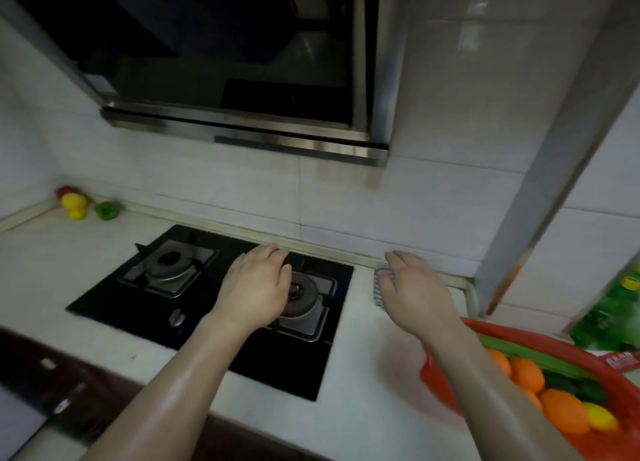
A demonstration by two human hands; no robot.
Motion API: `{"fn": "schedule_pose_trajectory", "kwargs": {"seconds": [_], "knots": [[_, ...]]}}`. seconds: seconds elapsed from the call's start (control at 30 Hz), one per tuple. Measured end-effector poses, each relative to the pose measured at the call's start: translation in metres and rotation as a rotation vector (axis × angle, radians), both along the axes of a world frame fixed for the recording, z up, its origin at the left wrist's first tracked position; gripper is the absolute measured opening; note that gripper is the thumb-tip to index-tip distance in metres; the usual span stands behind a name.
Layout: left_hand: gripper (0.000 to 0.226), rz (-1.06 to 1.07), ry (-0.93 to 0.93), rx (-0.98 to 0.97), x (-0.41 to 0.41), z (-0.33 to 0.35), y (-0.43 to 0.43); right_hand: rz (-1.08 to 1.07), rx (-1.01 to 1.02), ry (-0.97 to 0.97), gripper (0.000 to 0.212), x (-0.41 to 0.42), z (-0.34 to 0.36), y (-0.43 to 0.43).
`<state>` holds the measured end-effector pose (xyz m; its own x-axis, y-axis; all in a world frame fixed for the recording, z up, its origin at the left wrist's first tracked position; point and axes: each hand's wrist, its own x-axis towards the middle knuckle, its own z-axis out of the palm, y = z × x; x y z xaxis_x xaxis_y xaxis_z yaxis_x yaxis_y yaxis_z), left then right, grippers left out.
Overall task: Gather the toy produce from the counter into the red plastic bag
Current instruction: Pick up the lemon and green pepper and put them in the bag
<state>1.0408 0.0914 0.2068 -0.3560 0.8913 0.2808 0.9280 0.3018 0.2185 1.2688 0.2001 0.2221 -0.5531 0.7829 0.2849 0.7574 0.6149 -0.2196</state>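
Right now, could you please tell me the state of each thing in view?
left hand: open, empty, over the right burner.
right hand: open, empty, over a striped cloth.
red plastic bag: open, holding produce.
toy peppers: on counter, far-left corner, ungathered.
stove: no flame visible.

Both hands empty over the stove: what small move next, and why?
Probably reach the left hand toward the yellow toy in the far left corner. A red toy and a green toy lie beside it, outside the red bag at the right; neither hand holds anything.
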Motion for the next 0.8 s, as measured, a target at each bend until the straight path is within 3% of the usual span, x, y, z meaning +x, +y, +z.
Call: {"fn": "schedule_pose_trajectory", "kwargs": {"seconds": [0.1, 0.37, 0.53, 0.7, 0.8], "knots": [[0.058, 0.073, -0.013, 0.007, -0.025, 0.002, -0.019, 0.062, -0.001, 0.02, 0.049, -0.033, 0.003, -0.004], [0.047, 0.178, -0.043, 0.036, -0.112, -0.003, -0.077, 0.203, 0.021, 0.012, 0.068, -0.133, 0.007, -0.037], [0.045, 0.199, -0.04, 0.049, -0.178, -0.003, -0.122, 0.225, 0.01, -0.013, 0.047, -0.205, -0.001, -0.077], [0.053, 0.227, -0.037, 0.036, -0.242, -0.005, -0.166, 0.258, 0.005, 0.018, 0.057, -0.278, -0.008, -0.111], [0.046, 0.238, -0.05, 0.037, -0.274, -0.003, -0.182, 0.277, -0.002, 0.027, 0.057, -0.312, -0.011, -0.123]]}}
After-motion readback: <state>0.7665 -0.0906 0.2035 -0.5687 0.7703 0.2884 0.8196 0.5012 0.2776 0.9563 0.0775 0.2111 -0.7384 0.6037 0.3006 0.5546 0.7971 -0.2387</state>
